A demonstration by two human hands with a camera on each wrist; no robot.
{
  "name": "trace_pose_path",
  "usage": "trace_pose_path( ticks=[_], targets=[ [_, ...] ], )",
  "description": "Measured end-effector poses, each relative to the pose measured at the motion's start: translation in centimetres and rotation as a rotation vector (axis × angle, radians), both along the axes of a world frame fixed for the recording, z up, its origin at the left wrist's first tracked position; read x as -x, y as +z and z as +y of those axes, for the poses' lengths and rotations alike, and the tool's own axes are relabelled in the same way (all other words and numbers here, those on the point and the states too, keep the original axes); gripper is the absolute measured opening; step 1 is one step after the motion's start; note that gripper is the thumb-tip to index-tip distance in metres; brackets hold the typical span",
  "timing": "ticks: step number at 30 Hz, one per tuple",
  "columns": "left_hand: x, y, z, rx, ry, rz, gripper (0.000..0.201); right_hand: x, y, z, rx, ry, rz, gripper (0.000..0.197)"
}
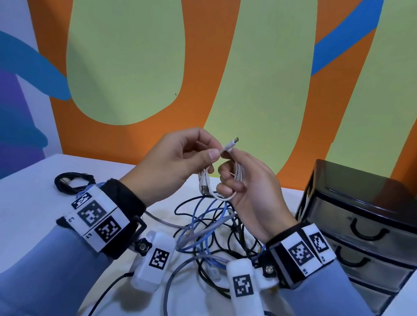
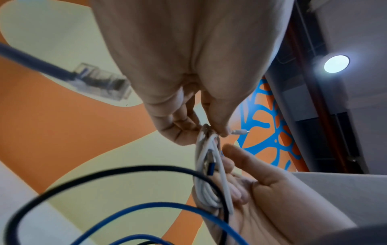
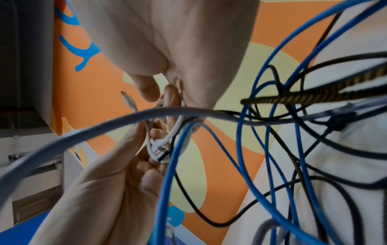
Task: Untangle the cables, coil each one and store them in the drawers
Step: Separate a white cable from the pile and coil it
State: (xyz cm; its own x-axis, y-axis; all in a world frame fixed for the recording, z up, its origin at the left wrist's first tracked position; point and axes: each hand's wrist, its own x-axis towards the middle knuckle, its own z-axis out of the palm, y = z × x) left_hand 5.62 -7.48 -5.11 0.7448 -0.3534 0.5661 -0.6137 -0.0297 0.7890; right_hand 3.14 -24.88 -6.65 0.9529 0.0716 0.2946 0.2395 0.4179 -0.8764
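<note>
Both hands are raised above the table with a white cable (image 1: pixel 206 187) between them. My left hand (image 1: pixel 216 151) pinches this cable just below its small plug (image 1: pixel 230 145), which sticks up to the right. My right hand (image 1: pixel 227 184) curls its fingers round the cable's loose loops. In the left wrist view the white loops (image 2: pixel 209 174) hang from my left fingertips (image 2: pixel 217 131) across my right palm (image 2: pixel 261 190). A tangle of blue, grey and black cables (image 1: pixel 208 227) lies on the white table (image 1: pixel 20 211) under the hands. The black drawer unit (image 1: pixel 369 228) stands at the right, its drawers closed.
A black cable coiled into a small bundle (image 1: pixel 72 182) lies at the far left of the table. Blue cable loops (image 3: pixel 261 149) and a braided black-and-gold cable (image 3: pixel 303 97) hang close to the right wrist camera. A clear network plug (image 2: pixel 100 82) dangles by the left wrist. A painted wall stands behind.
</note>
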Motion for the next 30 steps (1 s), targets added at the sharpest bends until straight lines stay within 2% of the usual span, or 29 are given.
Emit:
trace_pose_path(
  ticks=[1, 6, 10, 16, 18, 21, 25, 27, 30],
  targets=[
    [0.0, 0.0, 0.0, -0.012, 0.017, -0.027, 0.007, 0.0, 0.0, -0.1, -0.022, 0.009, -0.006, 0.026],
    [0.3, 0.2, 0.0, -0.043, 0.125, -0.081, 0.032, -0.1, 0.0, 0.0, -0.095, 0.016, -0.037, 0.021],
    [0.3, 0.4, 0.0, -0.062, 0.18, 0.016, 0.044, 0.0, -0.3, 0.3, -0.079, -0.047, -0.085, 0.021],
    [0.2, -0.2, -0.4, -0.271, 0.441, 0.007, 0.02, 0.3, -0.3, 1.0, 0.026, -0.074, -0.181, 0.024],
    [0.3, -0.2, -0.4, -0.216, 0.394, 0.074, 0.022, 0.2, -0.3, 1.2, 0.041, -0.092, -0.18, 0.024],
    [0.4, 0.2, -0.2, 0.005, 0.151, 0.29, 0.034, 0.0, -0.5, 1.0, 0.04, -0.127, -0.162, 0.024],
    [0.5, 0.8, 0.4, 0.265, -0.116, 0.509, 0.031, -0.6, -0.6, 0.3, -0.044, -0.137, -0.129, 0.025],
    [0.4, 0.8, 0.4, 0.314, -0.125, 0.539, 0.028, -0.7, -0.6, 0.0, -0.081, -0.122, -0.112, 0.026],
    [-0.1, 0.5, 0.1, 0.397, -0.037, 0.508, 0.022, -0.6, -0.5, 0.2, -0.082, -0.114, -0.103, 0.024]
  ],
)
